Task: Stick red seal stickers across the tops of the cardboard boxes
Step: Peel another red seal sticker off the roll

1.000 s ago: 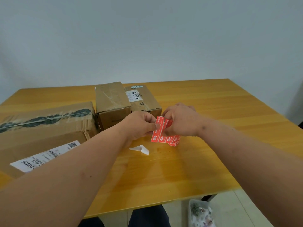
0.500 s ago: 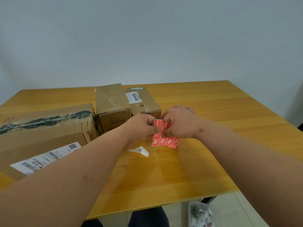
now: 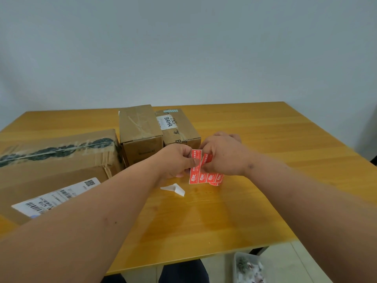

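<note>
- Since a second ago, both hands have lifted slightly and the red sticker sheet (image 3: 206, 176) hangs a little more upright; a gap now shows at its top between the leftmost red seal sticker (image 3: 196, 158) and the next strip.
- The left hand (image 3: 177, 160) pinches that leftmost strip between thumb and curled fingers, near its upper end.
- The right hand (image 3: 222, 154) has its fingers curled round the top of the rest of the sheet, which it holds just above the yellow wooden table (image 3: 265, 180).
- The step in hand looks like separating one sticker from the sheet; none is yet on a box that I can see.
- Three brown cardboard boxes wait to the left: a long taped box (image 3: 55, 160) nearest, a taller narrow box (image 3: 138, 127) behind the hands, and a box labelled BAHA (image 3: 177, 127) touching its right side.
- A white folded scrap of backing paper (image 3: 173, 189) lies on the table just in front of the hands.
- Next, the strip would need to be pulled free without tearing or curling onto itself, then carried to a box top and pressed flat across the flap seam.
</note>
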Available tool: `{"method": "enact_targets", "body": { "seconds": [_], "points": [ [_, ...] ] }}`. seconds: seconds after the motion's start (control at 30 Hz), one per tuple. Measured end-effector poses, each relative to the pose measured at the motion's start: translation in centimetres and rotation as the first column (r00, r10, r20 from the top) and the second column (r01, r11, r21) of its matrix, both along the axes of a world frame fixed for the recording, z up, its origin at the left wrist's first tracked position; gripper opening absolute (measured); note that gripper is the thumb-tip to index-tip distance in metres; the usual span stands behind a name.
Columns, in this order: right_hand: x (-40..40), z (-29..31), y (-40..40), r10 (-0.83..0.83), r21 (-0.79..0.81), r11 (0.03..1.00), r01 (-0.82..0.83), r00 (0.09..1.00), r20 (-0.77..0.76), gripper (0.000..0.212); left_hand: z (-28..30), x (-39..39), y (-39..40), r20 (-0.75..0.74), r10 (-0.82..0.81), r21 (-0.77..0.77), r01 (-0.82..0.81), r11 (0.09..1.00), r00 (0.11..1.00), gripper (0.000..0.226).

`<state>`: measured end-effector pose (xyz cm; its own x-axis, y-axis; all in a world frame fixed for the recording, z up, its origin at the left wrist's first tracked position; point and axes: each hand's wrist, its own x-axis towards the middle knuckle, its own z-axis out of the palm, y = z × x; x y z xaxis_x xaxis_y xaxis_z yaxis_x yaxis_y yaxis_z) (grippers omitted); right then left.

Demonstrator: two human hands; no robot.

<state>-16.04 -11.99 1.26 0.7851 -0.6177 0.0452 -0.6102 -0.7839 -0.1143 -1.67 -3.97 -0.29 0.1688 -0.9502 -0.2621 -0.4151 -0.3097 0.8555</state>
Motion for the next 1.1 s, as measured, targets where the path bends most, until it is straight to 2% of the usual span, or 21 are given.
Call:
{"method": "enact_targets", "body": {
  "seconds": [0.2, 0.33, 0.57, 0.67, 0.8, 0.9, 1.1],
  "points": [
    [0.16, 0.38, -0.41, -0.047, 0.057, 0.997, 0.047, 0.999, -0.015, 0.023, 0.45, 0.01, 0.02, 0.012, 0.002, -0.075, -0.001, 0.997, 1.000, 0.011],
    [0.29, 0.36, -0.37, -0.044, 0.045, 0.998, 0.045, 0.999, -0.019, 0.019, 0.27, 0.34, 0.24, -0.093, -0.003, -0.062, -0.003, 0.998, 0.996, 0.015],
    [0.13, 0.36, -0.05, -0.029, 0.042, 0.999, 0.030, 0.999, -0.026, 0.021, 0.27, 0.25, -0.02, -0.012, 0.007, -0.071, -0.008, 0.997, 1.000, 0.004],
    [0.12, 0.56, 0.01, -0.007, 0.043, 0.999, 0.009, 0.999, -0.037, 0.017, 0.42, 0.24, -0.12, -0.002, 0.009, -0.055, -0.009, 0.998, 1.000, 0.005],
    [0.12, 0.64, 0.09, 0.009, 0.014, 1.000, -0.009, 1.000, -0.017, 0.015, 0.39, 0.19, -0.08, -0.054, 0.053, -0.016, -0.054, 0.998, 0.997, 0.015],
    [0.09, 0.53, 0.17, 0.005, -0.020, 1.000, -0.005, 1.000, -0.021, 0.016, 0.34, 0.11, -0.02, -0.097, 0.081, -0.005, -0.082, 0.997, 0.992, 0.013],
    [-0.04, 0.52, -0.09, -0.064, 0.061, 0.996, 0.065, 0.998, -0.022, 0.027, 0.28, -0.20, -0.01, -0.129, 0.078, -0.047, -0.085, 0.995, 0.989, 0.015]
  ]
}}
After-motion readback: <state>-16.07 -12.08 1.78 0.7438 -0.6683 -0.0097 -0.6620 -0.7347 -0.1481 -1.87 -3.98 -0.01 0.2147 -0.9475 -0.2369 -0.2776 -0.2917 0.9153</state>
